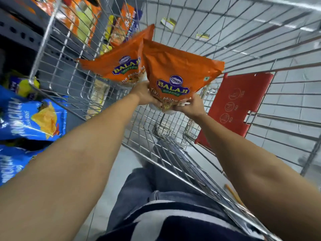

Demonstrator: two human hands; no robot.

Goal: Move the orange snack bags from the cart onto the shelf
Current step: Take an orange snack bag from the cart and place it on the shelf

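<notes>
Two orange snack bags with a purple and yellow logo are held up above the wire cart [73, 94]. My left hand [145, 94] grips the bottom of the left orange bag [119, 65]. My right hand [192, 106] grips the bottom of the right orange bag [180, 73], which overlaps the left one. Both hands meet at the bags' lower edges. The shelf [19, 28] is at the far left, dark grey, with more orange bags [121, 26] seen through the cart's mesh.
Blue chip bags [33, 119] hang or stand at the left edge. A red plastic child-seat flap [238, 105] sits on the cart's right side. The cart floor below shows no bags. Pale tiled floor with paper scraps [168, 23] lies beyond.
</notes>
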